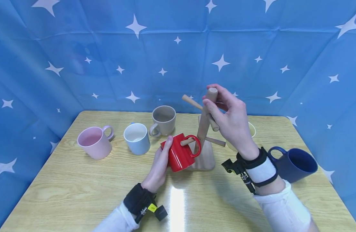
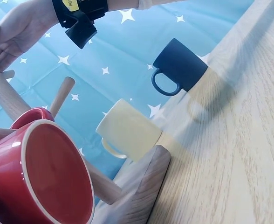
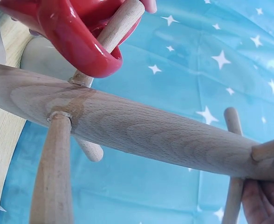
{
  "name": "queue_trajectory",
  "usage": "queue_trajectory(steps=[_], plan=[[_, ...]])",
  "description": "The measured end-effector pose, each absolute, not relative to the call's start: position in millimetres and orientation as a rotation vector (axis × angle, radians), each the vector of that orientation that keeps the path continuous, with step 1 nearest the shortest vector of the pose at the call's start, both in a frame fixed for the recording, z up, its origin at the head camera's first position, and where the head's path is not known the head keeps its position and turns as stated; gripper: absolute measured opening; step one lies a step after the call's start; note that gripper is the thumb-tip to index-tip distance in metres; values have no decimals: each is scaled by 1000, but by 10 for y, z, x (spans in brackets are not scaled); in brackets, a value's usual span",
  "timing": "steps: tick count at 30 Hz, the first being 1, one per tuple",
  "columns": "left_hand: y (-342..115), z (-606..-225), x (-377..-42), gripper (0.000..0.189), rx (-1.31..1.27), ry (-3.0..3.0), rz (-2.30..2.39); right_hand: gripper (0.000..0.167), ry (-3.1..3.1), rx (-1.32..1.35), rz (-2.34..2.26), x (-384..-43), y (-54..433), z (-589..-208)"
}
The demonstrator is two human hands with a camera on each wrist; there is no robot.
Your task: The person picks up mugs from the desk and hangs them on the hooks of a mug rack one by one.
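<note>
Red mug (image 2: 58,172) in left grip (image 1: 160,166); yellow tag (image 1: 152,207) apparently lettered.

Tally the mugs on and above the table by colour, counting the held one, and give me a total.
Pink mug: 1
Light blue mug: 1
Taupe mug: 1
Red mug: 1, held in the left hand
Cream mug: 1
Navy mug: 1
Total: 6 mugs

"How does the red mug (image 1: 178,158) sit?"
"Tilted and glossy, its handle (image 1: 199,146) looped round a low peg (image 1: 187,141) of the wooden stand (image 1: 202,132)."
"And the stand?"
"Pale, with pegs (image 1: 192,102) branching from its post (image 1: 204,123), its flat base (image 1: 205,159) on the table (image 1: 79,183)."
</note>
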State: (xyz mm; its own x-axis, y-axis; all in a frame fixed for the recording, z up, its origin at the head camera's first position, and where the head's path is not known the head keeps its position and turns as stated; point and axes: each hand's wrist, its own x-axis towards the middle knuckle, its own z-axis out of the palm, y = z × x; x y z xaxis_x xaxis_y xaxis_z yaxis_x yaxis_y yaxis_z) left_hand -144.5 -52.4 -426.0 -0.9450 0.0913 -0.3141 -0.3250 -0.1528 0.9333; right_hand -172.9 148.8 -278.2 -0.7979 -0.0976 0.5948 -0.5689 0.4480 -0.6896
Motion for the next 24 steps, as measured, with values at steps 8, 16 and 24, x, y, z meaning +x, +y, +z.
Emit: queue_trajectory(steps=[8,16,24], plan=[[-498,-4313,-1464,66,-246,1845,2167,34,-2236,551,1320,-1723,1494,-2775],[-472,-4350,-1474,68,-243,1816,2176,35,-2247,548,1312,-1726,1496,-2779],[-449,-4382,-1477,70,-245,1807,2163,36,-2243,551,1318,-1733,1498,-2784]])
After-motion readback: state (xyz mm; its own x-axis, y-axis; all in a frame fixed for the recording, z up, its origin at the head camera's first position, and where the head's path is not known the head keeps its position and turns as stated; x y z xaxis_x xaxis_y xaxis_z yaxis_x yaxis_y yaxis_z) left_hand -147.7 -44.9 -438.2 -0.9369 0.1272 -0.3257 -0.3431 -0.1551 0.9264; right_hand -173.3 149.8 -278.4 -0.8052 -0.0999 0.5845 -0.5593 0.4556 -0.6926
